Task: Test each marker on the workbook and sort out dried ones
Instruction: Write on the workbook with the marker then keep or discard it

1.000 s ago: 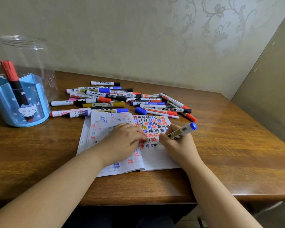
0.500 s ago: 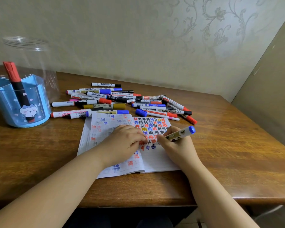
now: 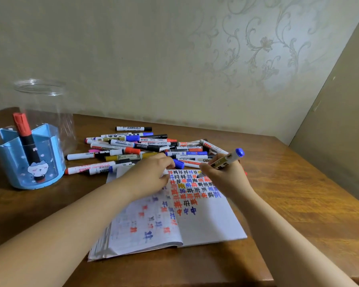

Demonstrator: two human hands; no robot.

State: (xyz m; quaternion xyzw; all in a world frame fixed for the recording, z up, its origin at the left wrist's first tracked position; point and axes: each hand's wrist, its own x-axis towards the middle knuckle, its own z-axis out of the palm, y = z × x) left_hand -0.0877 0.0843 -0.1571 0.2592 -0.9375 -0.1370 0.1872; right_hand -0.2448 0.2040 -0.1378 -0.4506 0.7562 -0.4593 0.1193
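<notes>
Testing a blue marker, many left
Right hand [image 3: 226, 179] grips marker [image 3: 228, 160] over workbook [image 3: 205, 224]; left hand [image 3: 151, 177] presses page; pile [image 3: 145, 146] beyond workbook untested

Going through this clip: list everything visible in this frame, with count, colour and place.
workbook: one, white pages with red, blue and black test marks, open at table front.
held marker: one, blue end, tip at the page.
marker pile: count unclear, mixed caps, behind the workbook.
blue holder: one, far left, holding one red-capped marker.
clear jar: one, behind the holder.
table: one, brown wood.
left hand: rests on the left page.
right hand: grips the held marker.
</notes>
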